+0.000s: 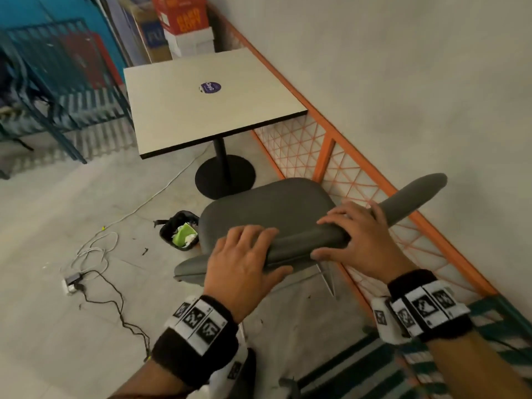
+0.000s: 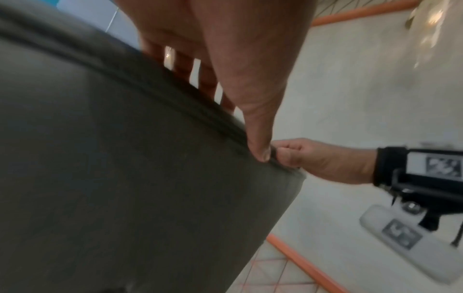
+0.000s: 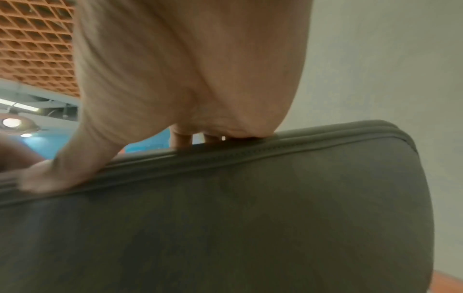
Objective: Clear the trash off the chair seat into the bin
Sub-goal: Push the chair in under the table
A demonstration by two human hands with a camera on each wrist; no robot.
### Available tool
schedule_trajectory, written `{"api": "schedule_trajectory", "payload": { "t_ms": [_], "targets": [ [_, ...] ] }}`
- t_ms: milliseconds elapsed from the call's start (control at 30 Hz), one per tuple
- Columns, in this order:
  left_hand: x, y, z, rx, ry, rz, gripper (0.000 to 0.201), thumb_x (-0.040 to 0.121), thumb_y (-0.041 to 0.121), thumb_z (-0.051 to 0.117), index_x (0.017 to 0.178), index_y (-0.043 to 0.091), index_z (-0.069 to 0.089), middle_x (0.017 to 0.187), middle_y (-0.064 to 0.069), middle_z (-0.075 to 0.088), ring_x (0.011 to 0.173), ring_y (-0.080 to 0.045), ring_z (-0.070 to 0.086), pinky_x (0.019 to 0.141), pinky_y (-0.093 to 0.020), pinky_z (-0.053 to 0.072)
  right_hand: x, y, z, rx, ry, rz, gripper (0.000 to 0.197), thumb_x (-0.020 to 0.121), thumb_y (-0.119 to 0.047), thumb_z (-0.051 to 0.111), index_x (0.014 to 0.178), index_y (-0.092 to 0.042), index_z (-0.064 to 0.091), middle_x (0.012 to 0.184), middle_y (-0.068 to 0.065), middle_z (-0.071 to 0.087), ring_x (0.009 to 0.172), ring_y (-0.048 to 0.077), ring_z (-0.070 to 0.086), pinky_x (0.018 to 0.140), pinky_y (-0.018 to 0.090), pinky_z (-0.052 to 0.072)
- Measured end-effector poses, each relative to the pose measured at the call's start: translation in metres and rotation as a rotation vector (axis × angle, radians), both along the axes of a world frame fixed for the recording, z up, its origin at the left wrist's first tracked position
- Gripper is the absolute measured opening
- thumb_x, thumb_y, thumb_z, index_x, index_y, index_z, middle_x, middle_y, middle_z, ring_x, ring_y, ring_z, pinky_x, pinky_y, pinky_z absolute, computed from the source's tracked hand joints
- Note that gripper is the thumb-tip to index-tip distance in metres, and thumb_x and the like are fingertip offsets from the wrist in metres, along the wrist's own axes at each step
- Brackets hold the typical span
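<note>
A grey upholstered chair stands before me with its seat [image 1: 267,205] bare. My left hand [image 1: 247,253] and right hand [image 1: 352,234] both grip the top edge of its backrest [image 1: 302,244], fingers curled over the front and thumbs on the near side. The left wrist view shows the left hand [image 2: 238,79] with its thumb on the backrest seam [image 2: 125,178] and the right hand [image 2: 313,158] beside it. From the right wrist, I see the right hand [image 3: 188,79] draped over the backrest [image 3: 225,218]. A small black bin [image 1: 180,230] with green and white trash sits on the floor left of the seat.
A white square table [image 1: 207,102] on a black pedestal base [image 1: 224,177] stands beyond the chair. An orange mesh fence [image 1: 345,168] runs along the wall on the right. Cables and a power strip [image 1: 72,283] lie on the floor at left. A blue metal rack [image 1: 57,82] is at far left.
</note>
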State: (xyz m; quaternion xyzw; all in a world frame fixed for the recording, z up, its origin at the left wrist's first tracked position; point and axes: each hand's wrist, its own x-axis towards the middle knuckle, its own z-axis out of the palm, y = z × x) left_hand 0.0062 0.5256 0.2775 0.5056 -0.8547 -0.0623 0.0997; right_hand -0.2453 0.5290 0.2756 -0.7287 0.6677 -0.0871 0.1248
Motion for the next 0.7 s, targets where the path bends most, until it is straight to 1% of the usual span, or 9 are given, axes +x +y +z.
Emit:
{"api": "schedule_trajectory", "payload": {
  "t_ms": [67, 133, 200, 267, 367, 433, 467, 600, 700],
  "targets": [
    [-0.012, -0.004, -0.010, 0.057, -0.149, 0.061, 0.071, 0.077, 0.081, 0.040, 0.130, 0.034, 0.046, 0.120, 0.007, 0.060, 0.106, -0.019, 0.058, 0.089, -0.036, 0.047, -0.012, -0.006, -0.004, 0.046, 0.131, 0.081, 0.079, 0.061, -0.090, 0.043, 0.126, -0.045, 0.049, 0.127, -0.014, 0.048, 0.131, 0.011, 0.038, 0.118, 0.054, 0.007],
    [-0.018, -0.006, -0.016, 0.047, -0.193, 0.111, 0.073, 0.074, 0.085, 0.037, 0.123, 0.034, 0.051, 0.112, 0.009, 0.064, 0.100, -0.018, 0.062, 0.085, -0.035, 0.048, -0.022, -0.007, -0.011, 0.007, 0.226, 0.087, 0.076, 0.061, -0.088, 0.046, 0.124, -0.045, 0.050, 0.123, -0.013, 0.052, 0.124, 0.014, 0.044, 0.116, 0.055, 0.013],
    [-0.021, -0.012, -0.017, 0.047, -0.204, 0.158, 0.075, 0.069, 0.090, 0.033, 0.113, 0.033, 0.055, 0.103, 0.011, 0.066, 0.093, -0.015, 0.064, 0.079, -0.033, 0.049, -0.031, -0.009, -0.017, -0.089, 0.223, 0.018, 0.077, 0.057, -0.088, 0.050, 0.116, -0.040, 0.057, 0.115, -0.009, 0.058, 0.115, 0.019, 0.050, 0.112, 0.054, 0.021],
    [-0.022, -0.016, -0.019, 0.015, -0.200, 0.194, 0.078, 0.066, 0.094, 0.028, 0.104, 0.033, 0.058, 0.094, 0.012, 0.066, 0.086, -0.013, 0.064, 0.073, -0.032, 0.048, -0.036, -0.014, -0.023, -0.175, 0.194, 0.014, 0.077, 0.053, -0.089, 0.055, 0.106, -0.033, 0.063, 0.106, -0.006, 0.062, 0.105, 0.021, 0.053, 0.105, 0.051, 0.028],
    [-0.025, -0.021, -0.018, -0.037, -0.172, 0.215, 0.080, 0.065, 0.097, 0.021, 0.087, 0.031, 0.061, 0.076, 0.013, 0.063, 0.070, -0.012, 0.061, 0.061, -0.028, 0.042, -0.037, -0.025, -0.025, -0.205, 0.178, 0.005, 0.075, 0.050, -0.088, 0.059, 0.098, -0.031, 0.064, 0.099, -0.006, 0.062, 0.098, 0.021, 0.055, 0.099, 0.049, 0.031],
    [-0.025, -0.025, -0.018, -0.067, -0.139, 0.236, 0.079, 0.066, 0.097, 0.022, 0.076, 0.030, 0.062, 0.067, 0.013, 0.060, 0.059, -0.011, 0.057, 0.055, -0.026, 0.037, -0.037, -0.031, -0.027, -0.206, 0.187, 0.005, 0.074, 0.051, -0.089, 0.055, 0.096, -0.032, 0.064, 0.096, -0.006, 0.061, 0.095, 0.020, 0.056, 0.097, 0.048, 0.032],
    [-0.025, -0.028, -0.019, -0.072, -0.116, 0.242, 0.078, 0.066, 0.097, 0.025, 0.073, 0.029, 0.061, 0.064, 0.013, 0.059, 0.056, -0.012, 0.056, 0.054, -0.025, 0.038, -0.037, -0.033, -0.028, -0.211, 0.189, 0.008, 0.074, 0.052, -0.090, 0.053, 0.095, -0.032, 0.064, 0.095, -0.007, 0.060, 0.094, 0.020, 0.056, 0.095, 0.048, 0.033],
    [-0.022, -0.036, -0.030, -0.078, -0.044, 0.235, 0.074, 0.066, 0.095, 0.034, 0.072, 0.027, 0.063, 0.064, 0.011, 0.061, 0.057, -0.014, 0.060, 0.055, -0.027, 0.048, -0.035, -0.041, -0.030, -0.235, 0.189, 0.012, 0.075, 0.056, -0.090, 0.043, 0.094, -0.029, 0.066, 0.094, -0.004, 0.063, 0.093, 0.024, 0.058, 0.092, 0.047, 0.033],
    [-0.023, -0.043, -0.032, -0.095, -0.047, 0.232, 0.074, 0.067, 0.094, 0.036, 0.072, 0.025, 0.063, 0.063, 0.009, 0.062, 0.057, -0.015, 0.061, 0.055, -0.028, 0.048, -0.036, -0.047, -0.029, -0.243, 0.207, 0.024, 0.076, 0.059, -0.088, 0.040, 0.096, -0.027, 0.066, 0.097, -0.001, 0.064, 0.096, 0.026, 0.058, 0.092, 0.047, 0.032]
  ]
}}
